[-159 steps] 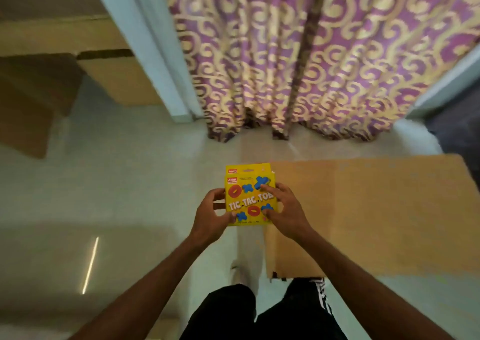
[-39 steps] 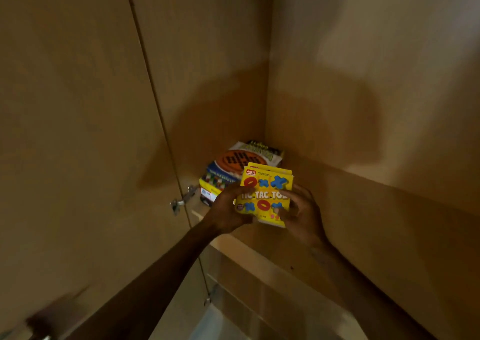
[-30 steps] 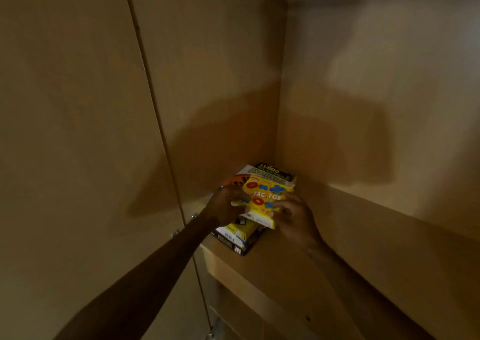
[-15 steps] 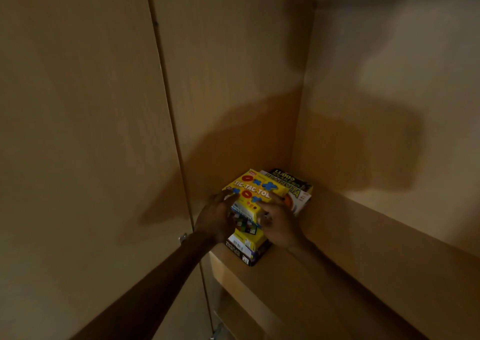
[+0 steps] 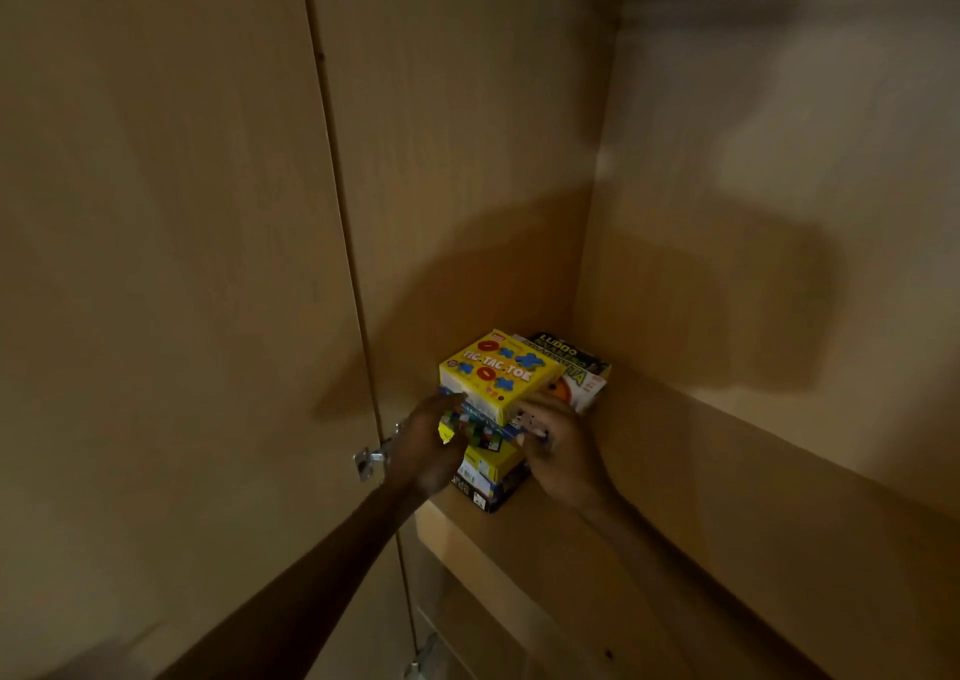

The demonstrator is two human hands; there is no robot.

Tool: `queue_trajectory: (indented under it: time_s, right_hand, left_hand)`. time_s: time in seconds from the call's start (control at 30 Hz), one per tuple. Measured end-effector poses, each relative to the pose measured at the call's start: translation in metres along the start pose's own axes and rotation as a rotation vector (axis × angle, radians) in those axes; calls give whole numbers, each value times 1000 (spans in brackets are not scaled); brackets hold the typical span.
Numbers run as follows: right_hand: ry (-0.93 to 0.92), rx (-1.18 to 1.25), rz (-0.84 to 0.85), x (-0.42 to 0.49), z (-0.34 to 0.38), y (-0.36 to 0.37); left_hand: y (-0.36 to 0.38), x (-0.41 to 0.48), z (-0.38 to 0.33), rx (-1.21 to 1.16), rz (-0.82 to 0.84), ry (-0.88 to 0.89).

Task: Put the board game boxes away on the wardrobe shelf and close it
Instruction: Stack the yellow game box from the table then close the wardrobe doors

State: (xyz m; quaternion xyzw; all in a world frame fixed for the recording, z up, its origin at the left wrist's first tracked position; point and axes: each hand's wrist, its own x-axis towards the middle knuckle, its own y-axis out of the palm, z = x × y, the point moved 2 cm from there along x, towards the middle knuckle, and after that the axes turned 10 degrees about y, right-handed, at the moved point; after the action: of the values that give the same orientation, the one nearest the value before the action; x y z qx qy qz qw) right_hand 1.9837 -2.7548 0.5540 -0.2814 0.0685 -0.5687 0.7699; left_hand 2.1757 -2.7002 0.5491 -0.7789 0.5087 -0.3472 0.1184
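Several board game boxes are sitting stacked in the back left corner of the wardrobe shelf. The yellow Tic Tac Toe box is lying flat on top and a Ludo box is poking out behind it. They are looking like light, stiff cardboard with slick printed faces, so the pile is probably prone to sliding; squaring it by its side walls seems safest. The left hand is laying its fingers against the stack's left side. The right hand is touching the front right with bent fingers; whether it is pinching a box I cannot tell. The wardrobe door is standing open at left, its hinge showing.
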Motion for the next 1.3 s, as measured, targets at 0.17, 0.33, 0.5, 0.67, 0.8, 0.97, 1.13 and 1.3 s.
queue_trajectory:
  time_s: [0.17, 0.33, 0.5, 0.67, 0.8, 0.97, 1.13, 1.3]
  right_hand:
    - [176, 226, -69, -62, 10, -3]
    - [346, 368, -84, -129, 4, 10]
    - [452, 375, -108, -207, 2, 25]
    - [471, 293, -194, -284, 18, 29]
    - [475, 269, -227, -340, 47, 45]
    - [486, 269, -296, -425, 100, 95]
    - [480, 254, -271, -505, 165, 133]
    - [456, 252, -257, -556, 198, 141]
  left_hand:
    - [-7, -64, -20, -200, -58, -87]
    - [-12, -132, -34, -293, -34, -201]
    - [-18, -198, -40, -297, 72, -239]
    - [-39, -259, -46, -301, 186, -227]
    - [-74, -306, -47, -373, 194, -206]
    - [-141, -374, -46, -437, 205, -171]
    - [-220, -447, -63, -461, 201, -146]
    - [-251, -498, -73, -433, 187, -140]
